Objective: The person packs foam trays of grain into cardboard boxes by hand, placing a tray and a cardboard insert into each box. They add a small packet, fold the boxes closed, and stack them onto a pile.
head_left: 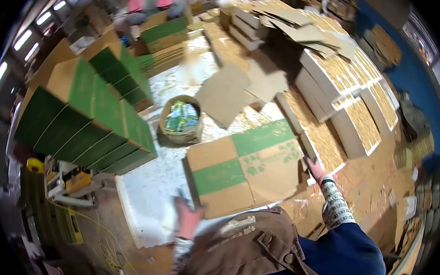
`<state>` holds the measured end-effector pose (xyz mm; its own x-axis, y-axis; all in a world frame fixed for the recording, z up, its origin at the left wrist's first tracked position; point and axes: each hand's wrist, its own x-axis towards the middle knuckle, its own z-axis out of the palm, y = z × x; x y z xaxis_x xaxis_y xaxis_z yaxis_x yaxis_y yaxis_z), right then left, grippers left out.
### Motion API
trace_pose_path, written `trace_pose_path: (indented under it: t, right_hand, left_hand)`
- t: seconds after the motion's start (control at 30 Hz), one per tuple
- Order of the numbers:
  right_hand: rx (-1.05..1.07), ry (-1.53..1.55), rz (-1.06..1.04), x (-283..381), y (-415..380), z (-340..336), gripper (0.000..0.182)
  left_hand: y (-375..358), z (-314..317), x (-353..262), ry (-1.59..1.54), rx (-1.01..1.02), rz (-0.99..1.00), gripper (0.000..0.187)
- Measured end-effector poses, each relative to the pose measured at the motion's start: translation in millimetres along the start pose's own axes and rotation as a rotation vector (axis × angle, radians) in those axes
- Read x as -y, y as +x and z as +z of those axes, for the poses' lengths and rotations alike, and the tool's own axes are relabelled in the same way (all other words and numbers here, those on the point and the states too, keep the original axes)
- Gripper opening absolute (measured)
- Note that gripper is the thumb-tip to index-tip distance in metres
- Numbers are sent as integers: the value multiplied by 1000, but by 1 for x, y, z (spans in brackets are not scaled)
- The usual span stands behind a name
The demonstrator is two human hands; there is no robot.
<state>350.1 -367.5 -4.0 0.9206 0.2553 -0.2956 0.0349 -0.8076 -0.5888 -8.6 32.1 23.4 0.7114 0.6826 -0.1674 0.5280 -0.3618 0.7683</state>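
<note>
- Carton (248, 169): 1, closed and lying flat on the white work surface (140, 203), directly in front of the wearer and between the 2 hands.
- Long axis: runs from left to right, its right end angled away from the wearer.
- Left hand (188, 220): beside the carton's near left corner; thumb and fingers spread apart, no object seen in them; motion blur hides whether it touches the cardboard.
- Right hand (317, 170): at the carton's right edge, seemingly against it; finger spread and grip cannot be told. Which of the 2 hands is nearer is unclear.
- Counts: 1 round container (166, 130) of packets (182, 116) beyond the carton; 2 large loose cardboard sheets (224, 93) farther off; green-and-brown cartons (96, 97) at left, several, overlapping, exact number unclear.
</note>
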Motion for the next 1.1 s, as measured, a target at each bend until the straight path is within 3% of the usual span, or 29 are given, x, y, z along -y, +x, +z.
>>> trace_pose_path:
  t: [0.03, 0.07, 0.1, 0.13, 0.17, 0.23, 0.3, 0.33, 0.37, 0.43, 0.47, 0.5, 0.53, 0.57, 0.6, 0.63, 0.7, 0.73, 0.77, 0.83, 0.87, 0.9, 0.97, 1.03, 1.1]
  right_hand:
    - [160, -44, 42, 8, -25, -14, 86]
    - [323, -94, 75, 18, -52, -28, 91]
    - [339, -143, 281, 55, -76, -41, 92]
    - [402, -236, 235, 57, -77, -59, 84]
    - [539, -120, 130, 86, -79, -92, 75]
    - [364, -184, 24, 102, -78, -119, 65]
    - [3, 298, -126, 158, -87, -157, 53]
    - [-191, 485, -264, 174, -81, -156, 49]
    - [-382, 655, -403, 188, -75, -149, 45]
    - [-608, 336, -553, 206, -56, -103, 49]
    - [-683, 262, -566, 221, -53, -86, 51]
    - [-678, 390, -480, 236, -59, -82, 55]
    - [-728, 303, -567, 216, -50, -75, 57]
    - [-725, 473, -578, 211, -54, -79, 60]
    - [-726, 644, -594, 205, -58, -82, 63]
    - [-703, 789, -577, 202, -66, -90, 64]
    - [-725, 474, -576, 197, -81, -111, 62]
    - [-509, 516, -685, 201, -81, -118, 63]
    - [-277, 551, -780, 211, -81, -118, 63]
    - [-148, 210, -1201, 253, -88, -93, 60]
    - [-61, 24, -1283, 257, -82, -62, 58]
    - [22, -168, -1361, 254, -71, -31, 57]
    - [316, -591, -1165, 255, -42, -6, 57]
    - [314, -373, -1233, 258, -36, -7, 58]
    - [445, -356, -1243, 266, -26, -10, 53]
  left_hand:
    - [-17, 25, -37, 145, 191, 130, 113]
    - [-36, 38, -76, 490, 213, 51, 109]
    - [-42, 28, -110, 548, 251, 57, 107]
    - [-42, 11, -143, 613, 278, 61, 106]
    - [-41, -8, -167, 687, 298, 70, 104]
    - [-38, -46, -193, 871, 329, 330, 92]
    - [-37, -83, -238, 922, 538, 389, 79]
    - [-39, -93, -268, 936, 638, 475, 65]
    - [-38, -94, -291, 918, 820, 471, 64]
    - [-32, -82, -323, 852, 1186, 471, 62]
    - [-21, -73, -313, 676, 1214, 498, 68]
    - [-11, -70, -293, 422, 1230, 402, 70]
    - [-1, -69, -267, 177, 1229, 303, 73]
    - [4, -69, -248, -62, 1220, 213, 76]
    - [-4, -68, -238, -183, 1022, 131, 77]
    - [-5, -69, -231, -181, 884, 130, 72]
    - [7, -77, -219, -48, 657, 199, 58]
    - [20, -77, -210, 77, 559, 268, 49]
    - [28, -65, -187, -244, 359, 289, 29]
    - [-3, -59, -283, -134, 281, 377, 16]
    - [-4, -53, -296, 35, 349, 626, 20]
    - [-3, -47, -296, 162, 418, 752, 21]
    - [-2, -30, -272, 297, 446, 777, 22]
    - [6, -24, -241, 330, 381, 718, 24]
    - [12, -21, -214, 333, 279, 638, 26]
